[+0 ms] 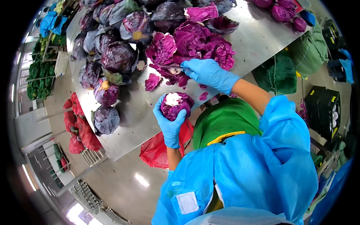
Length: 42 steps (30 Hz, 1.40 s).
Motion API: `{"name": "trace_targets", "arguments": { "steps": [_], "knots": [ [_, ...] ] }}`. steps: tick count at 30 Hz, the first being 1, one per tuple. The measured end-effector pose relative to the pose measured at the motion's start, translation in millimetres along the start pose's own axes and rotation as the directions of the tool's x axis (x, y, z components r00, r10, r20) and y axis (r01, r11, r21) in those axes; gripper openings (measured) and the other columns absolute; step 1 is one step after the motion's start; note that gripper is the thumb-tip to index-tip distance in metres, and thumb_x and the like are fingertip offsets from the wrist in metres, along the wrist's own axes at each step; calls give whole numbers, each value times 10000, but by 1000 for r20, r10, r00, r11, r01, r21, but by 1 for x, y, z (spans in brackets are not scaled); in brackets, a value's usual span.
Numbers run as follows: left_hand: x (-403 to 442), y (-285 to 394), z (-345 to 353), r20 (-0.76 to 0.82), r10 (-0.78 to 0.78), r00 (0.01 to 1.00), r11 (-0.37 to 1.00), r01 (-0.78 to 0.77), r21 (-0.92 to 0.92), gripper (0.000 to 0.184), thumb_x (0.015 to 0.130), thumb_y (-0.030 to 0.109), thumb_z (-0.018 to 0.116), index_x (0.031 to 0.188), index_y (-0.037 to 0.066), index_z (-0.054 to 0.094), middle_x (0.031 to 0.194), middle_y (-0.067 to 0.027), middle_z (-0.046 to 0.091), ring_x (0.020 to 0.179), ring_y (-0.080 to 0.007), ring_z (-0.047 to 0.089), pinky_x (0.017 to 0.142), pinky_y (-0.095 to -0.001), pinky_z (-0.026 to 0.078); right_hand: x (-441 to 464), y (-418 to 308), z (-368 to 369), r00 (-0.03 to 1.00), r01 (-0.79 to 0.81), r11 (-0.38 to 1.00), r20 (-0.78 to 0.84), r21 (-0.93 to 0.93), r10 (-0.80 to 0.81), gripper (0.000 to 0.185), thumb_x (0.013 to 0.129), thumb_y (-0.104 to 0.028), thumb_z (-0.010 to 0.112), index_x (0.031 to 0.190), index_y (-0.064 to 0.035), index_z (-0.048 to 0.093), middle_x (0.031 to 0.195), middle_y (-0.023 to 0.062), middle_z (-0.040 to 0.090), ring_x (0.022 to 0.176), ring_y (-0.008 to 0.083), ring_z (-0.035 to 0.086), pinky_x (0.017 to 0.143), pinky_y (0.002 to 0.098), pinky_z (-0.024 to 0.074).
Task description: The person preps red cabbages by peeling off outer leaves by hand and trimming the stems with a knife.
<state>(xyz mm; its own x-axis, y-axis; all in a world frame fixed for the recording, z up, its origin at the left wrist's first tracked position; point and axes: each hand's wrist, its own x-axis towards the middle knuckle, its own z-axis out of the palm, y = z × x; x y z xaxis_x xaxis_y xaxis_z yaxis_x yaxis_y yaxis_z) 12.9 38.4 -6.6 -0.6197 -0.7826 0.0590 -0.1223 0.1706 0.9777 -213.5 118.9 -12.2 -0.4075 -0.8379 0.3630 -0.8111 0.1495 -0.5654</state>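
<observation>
My left hand [170,125], in a blue glove, holds a trimmed red cabbage [177,106] with its white cut core facing up, near the front edge of the metal table [135,132]. Gloved in blue as well, my right hand [210,75] is closed around a knife [170,66] whose blade points left, over purple leaf scraps. Loose cabbage leaves [195,40] lie in a heap just beyond it. To the left, whole dark red cabbages [118,57] are piled up, one of them [106,120] nearest the table's left edge.
More trimmed cabbages [283,12] lie at the table's far right. A red mesh bag [154,152] hangs below the front edge. Filled red sacks [88,133] stand on the left, green sacks [275,73] and a black crate [321,112] on the right.
</observation>
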Motion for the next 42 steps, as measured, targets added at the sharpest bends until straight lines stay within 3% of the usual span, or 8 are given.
{"name": "trace_targets", "arguments": {
  "steps": [6, 15, 22, 26, 29, 30, 35, 42],
  "knots": [
    [13, 15, -16, 377, -284, 882, 786, 439, -436, 882, 655, 308, 802, 1383, -2, 413, 1320, -154, 530, 1170, -255, 564, 1017, -392, 464, 7, -43, -49, 892, -171, 835, 442, 523, -94, 776, 655, -479, 836, 1290, -113, 581, 1218, 124, 617, 1150, 292, 593, 1011, 382, 455],
    [5, 11, 4, 507, -403, 762, 684, 619, -386, 737, 713, 293, 716, 1335, -26, 481, 1228, -137, 607, 1103, -226, 606, 980, -362, 474, 8, -36, -53, 752, -92, 852, 597, 516, -281, 549, 807, -301, 695, 1292, -73, 579, 900, 152, 681, 599, 231, 655, 560, 339, 538],
    [6, -2, -2, 628, -448, 636, 609, 732, -306, 730, 710, 311, 707, 1314, -46, 508, 1200, -140, 628, 1060, -221, 624, 967, -357, 478, 12, -32, -63, 456, -608, 717, 889, 340, -35, 302, 823, -167, 646, 1090, -30, 671, 746, 107, 673, 561, 135, 623, 515, 284, 514],
    [1, 11, -7, 620, -502, 602, 398, 798, -452, 745, 710, 374, 687, 1299, -51, 524, 1189, -151, 633, 1047, -241, 634, 960, -369, 486, -2, -17, -60, 571, -794, 266, 821, 547, 15, 470, 842, -255, 692, 1233, -2, 626, 883, 92, 711, 638, 147, 626, 552, 289, 504],
    [10, 20, -6, 548, -541, 638, 552, 761, -341, 732, 724, 389, 668, 1295, -48, 530, 1173, -158, 637, 1036, -255, 640, 944, -382, 499, 5, -47, -71, 582, -677, 617, 805, 401, 116, 685, 790, -465, 737, 1254, 20, 602, 892, 121, 712, 701, 162, 652, 563, 304, 505],
    [10, 14, -7, 553, -536, 637, 580, 755, -307, 728, 725, 388, 673, 1291, -48, 532, 1163, -159, 639, 1027, -257, 643, 939, -380, 503, -3, -45, -41, 914, -94, 883, 392, 460, -107, 680, 749, -462, 783, 1234, -12, 624, 988, 148, 705, 690, 202, 666, 561, 327, 534],
    [11, 11, -11, 611, -570, 550, 493, 823, -281, 707, 719, 362, 682, 1283, -39, 538, 1136, -159, 644, 1011, -263, 648, 940, -381, 508, 16, -44, -52, 461, -581, 760, 888, 291, 12, 557, 753, -487, 780, 1010, -2, 686, 796, 132, 681, 642, 220, 664, 594, 365, 528],
    [4, 24, -8, 596, -530, 603, 537, 783, -314, 748, 704, 402, 669, 1283, -50, 530, 1196, -162, 622, 1060, -276, 626, 971, -383, 483, 7, -33, -31, 627, -587, 646, 779, 488, -19, 360, 881, -354, 673, 937, 2, 696, 674, 76, 656, 520, 131, 596, 489, 287, 480]
  ]
}}
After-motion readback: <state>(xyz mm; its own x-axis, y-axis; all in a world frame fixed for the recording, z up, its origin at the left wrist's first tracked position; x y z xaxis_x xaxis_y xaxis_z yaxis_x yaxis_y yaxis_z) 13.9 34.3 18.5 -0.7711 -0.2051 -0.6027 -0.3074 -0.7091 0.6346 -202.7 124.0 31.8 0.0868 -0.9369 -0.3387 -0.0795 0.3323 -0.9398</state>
